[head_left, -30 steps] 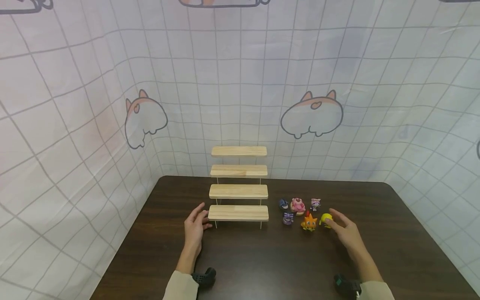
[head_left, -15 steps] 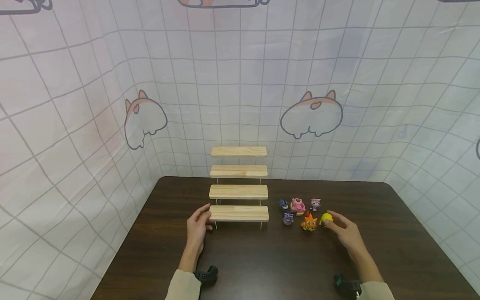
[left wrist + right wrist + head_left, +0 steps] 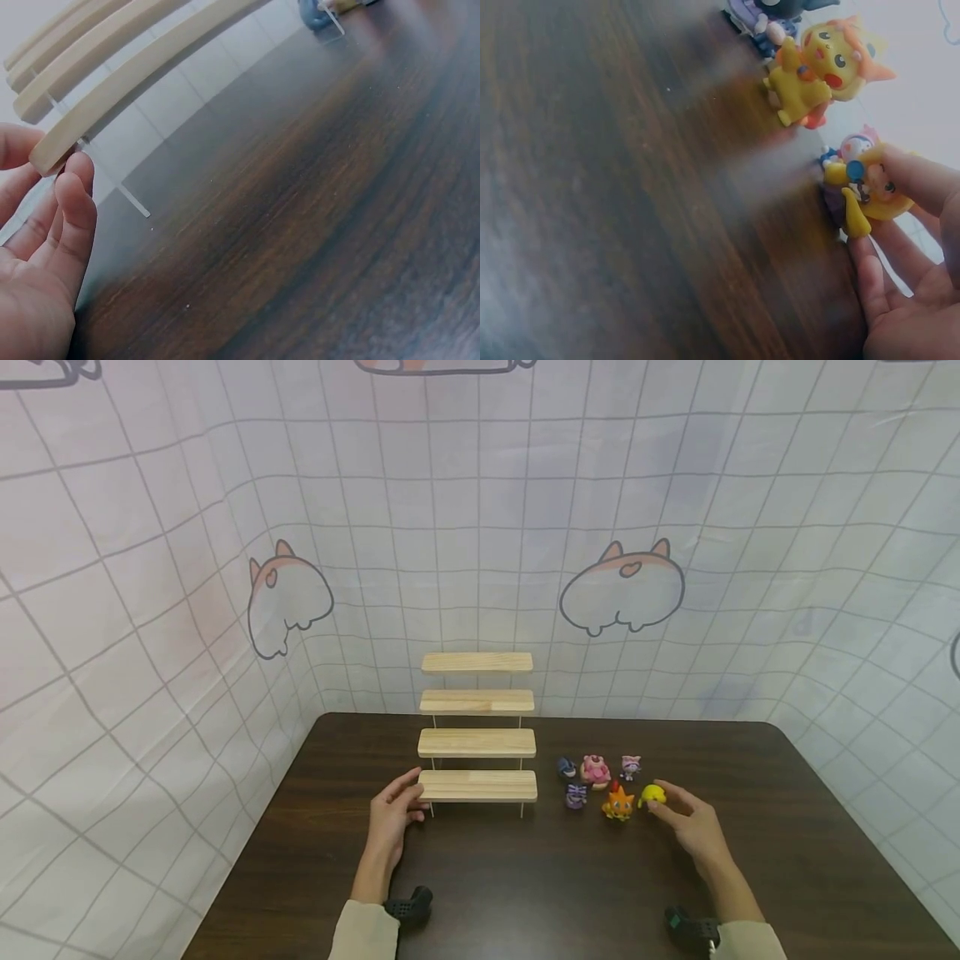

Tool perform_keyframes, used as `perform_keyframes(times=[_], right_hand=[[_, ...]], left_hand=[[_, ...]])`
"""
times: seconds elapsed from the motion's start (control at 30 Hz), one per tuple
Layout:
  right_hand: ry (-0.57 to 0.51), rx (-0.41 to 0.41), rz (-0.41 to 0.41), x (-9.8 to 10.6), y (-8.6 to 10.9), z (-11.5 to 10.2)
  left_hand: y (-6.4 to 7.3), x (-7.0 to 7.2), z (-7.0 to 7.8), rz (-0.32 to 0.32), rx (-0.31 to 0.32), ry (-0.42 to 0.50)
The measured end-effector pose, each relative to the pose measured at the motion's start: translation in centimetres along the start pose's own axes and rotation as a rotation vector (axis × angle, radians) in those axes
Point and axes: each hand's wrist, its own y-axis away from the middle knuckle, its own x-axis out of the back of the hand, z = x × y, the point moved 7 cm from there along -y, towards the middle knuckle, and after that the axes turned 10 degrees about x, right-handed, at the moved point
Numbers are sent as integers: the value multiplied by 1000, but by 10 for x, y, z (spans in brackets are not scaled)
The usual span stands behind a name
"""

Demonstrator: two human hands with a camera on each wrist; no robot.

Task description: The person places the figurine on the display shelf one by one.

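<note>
A four-step wooden display rack (image 3: 477, 787) with thin legs stands left of the table's middle. At its left end, my left hand (image 3: 392, 818) pinches the tip of the lowest board (image 3: 112, 94), thumb on one face and fingers under the other. To the right, my right hand (image 3: 693, 827) holds a small yellow figurine (image 3: 652, 794) between thumb and fingers. In the right wrist view this yellow-haired figurine (image 3: 859, 191) is partly hidden by the thumb. Just left of it, an orange-and-yellow figurine (image 3: 618, 804) stands upright on the table.
Several more figurines gather between rack and right hand: a pink one (image 3: 596, 772), a dark blue one (image 3: 566, 767), a purple one (image 3: 576, 796) and a pink-and-white one (image 3: 630, 767). The dark wooden table (image 3: 525, 885) meets a grid-patterned cloth (image 3: 480, 568) behind.
My left hand has moved slightly right onto the end of the lowest board. My right hand's fingers have closed in on the yellow figurine, which has barely moved.
</note>
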Motion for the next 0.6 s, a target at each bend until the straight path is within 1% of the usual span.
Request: perform_keyframes(times=[0.27,0.6], right_hand=[[7,-19,33,0,0,2],[-9,-27,98,1,2,2]], left_hand=[[1,3,-2,-1,22,21],[2,2,0,-36,4,38]])
